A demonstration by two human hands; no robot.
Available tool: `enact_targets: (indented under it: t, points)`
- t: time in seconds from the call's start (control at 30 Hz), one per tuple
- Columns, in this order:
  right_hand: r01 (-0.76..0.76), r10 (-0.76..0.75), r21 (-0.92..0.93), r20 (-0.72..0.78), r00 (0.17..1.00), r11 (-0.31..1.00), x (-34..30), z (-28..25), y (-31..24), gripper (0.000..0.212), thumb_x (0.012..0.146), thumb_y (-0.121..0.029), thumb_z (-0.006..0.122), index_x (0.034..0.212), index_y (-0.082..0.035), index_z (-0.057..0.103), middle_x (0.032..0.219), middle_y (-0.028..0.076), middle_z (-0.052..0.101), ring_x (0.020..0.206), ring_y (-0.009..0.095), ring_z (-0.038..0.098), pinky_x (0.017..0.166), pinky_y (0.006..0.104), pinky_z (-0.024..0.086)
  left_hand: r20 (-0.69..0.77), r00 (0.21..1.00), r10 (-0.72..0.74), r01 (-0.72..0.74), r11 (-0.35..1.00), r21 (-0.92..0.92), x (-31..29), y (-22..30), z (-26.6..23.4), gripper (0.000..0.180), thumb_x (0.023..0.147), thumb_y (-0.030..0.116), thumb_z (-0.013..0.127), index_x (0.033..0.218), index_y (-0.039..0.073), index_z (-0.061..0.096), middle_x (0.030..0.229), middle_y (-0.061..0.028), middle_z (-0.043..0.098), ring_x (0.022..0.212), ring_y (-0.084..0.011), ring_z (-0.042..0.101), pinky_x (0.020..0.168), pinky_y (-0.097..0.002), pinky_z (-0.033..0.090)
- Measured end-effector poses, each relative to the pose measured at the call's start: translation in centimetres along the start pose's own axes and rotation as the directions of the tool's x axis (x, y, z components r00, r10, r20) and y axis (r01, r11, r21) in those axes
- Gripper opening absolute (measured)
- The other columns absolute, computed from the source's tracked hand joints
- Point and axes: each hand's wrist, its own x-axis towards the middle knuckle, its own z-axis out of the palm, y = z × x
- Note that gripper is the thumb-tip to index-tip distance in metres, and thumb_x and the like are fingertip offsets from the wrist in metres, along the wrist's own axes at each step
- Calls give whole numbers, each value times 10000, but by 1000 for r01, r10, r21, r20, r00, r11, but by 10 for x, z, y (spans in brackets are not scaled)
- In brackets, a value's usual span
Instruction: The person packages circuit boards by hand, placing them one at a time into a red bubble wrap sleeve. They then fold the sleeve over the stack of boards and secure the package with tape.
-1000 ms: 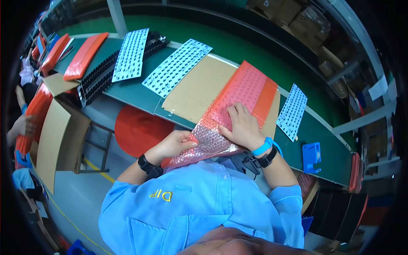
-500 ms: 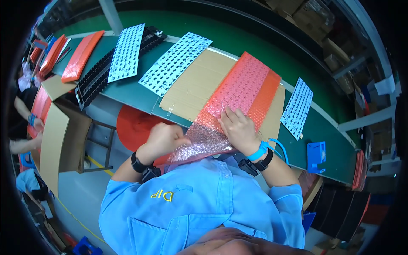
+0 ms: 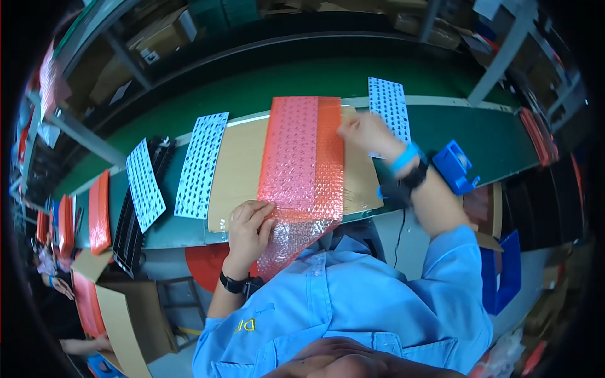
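Across the head view runs a long, dark green tabletop (image 3: 485,138), with a flat brown cardboard sheet (image 3: 239,164) lying on it. On that sheet lies a long red bubble-wrap pouch (image 3: 329,170), a dotted rectangular panel (image 3: 293,151) showing pink through its film; its loose, clearer lower end hangs over the near edge towards the light blue shirt (image 3: 378,283). At the pouch's lower left edge, the left hand (image 3: 249,223) rests with bent fingers on the film; whether it pinches the film cannot be told. At its upper right edge, the right hand (image 3: 368,133) is blurred and partly curled; whether it grips the edge cannot be told. Left of the pouch are a pale blue, dark-dotted panel (image 3: 201,164) and, farther left, a similar one (image 3: 145,183) on a black ridged rack (image 3: 124,233). Right of the pouch are another dotted panel (image 3: 391,113) and a blue plastic holder (image 3: 455,167).
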Motion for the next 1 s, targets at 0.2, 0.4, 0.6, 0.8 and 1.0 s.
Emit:
enact_targets:
  t: [0.2,0.4,0.6,0.8,1.0]
  points:
    - [-386,397,-469,-80,914,795,81,-73,115,698,756,-520,806,1197,5,675,1214,231,658,1120,331,653,943,432,519,-110,991,-78,70,995,-67,9,-4,14,136,807,63,732,939,40,753,915,-102,671,878,-262,613,795,-372,485]
    - [-469,523,-430,9,852,772,93,-86,110,756,698,-516,857,1219,-2,670,1290,193,633,1142,347,642,950,455,514,-109,971,-213,195,969,-150,13,-9,18,128,740,37,801,859,58,760,800,-71,647,756,-221,568,709,-345,461]
    - [-506,572,-449,15,820,737,92,-94,114,728,693,-480,875,1198,6,678,1222,176,673,1104,335,657,914,456,521,-124,970,-208,190,971,-144,14,-8,17,128,727,39,810,841,67,757,779,-55,634,752,-217,562,698,-340,448]
    - [-614,623,-253,-50,780,748,75,-101,106,689,699,-444,883,1185,2,685,1180,175,689,1070,317,665,897,443,519,-152,967,-204,181,971,-154,12,-9,17,123,717,41,811,822,65,751,753,-51,615,756,-226,556,698,-345,445]
    - [-545,553,-296,-63,831,785,78,-89,122,661,701,-398,892,1199,-14,686,1196,168,684,1042,303,668,912,415,509,-167,965,-203,180,973,-143,10,-9,17,105,729,60,805,816,63,746,751,-53,613,758,-237,559,705,-356,450]
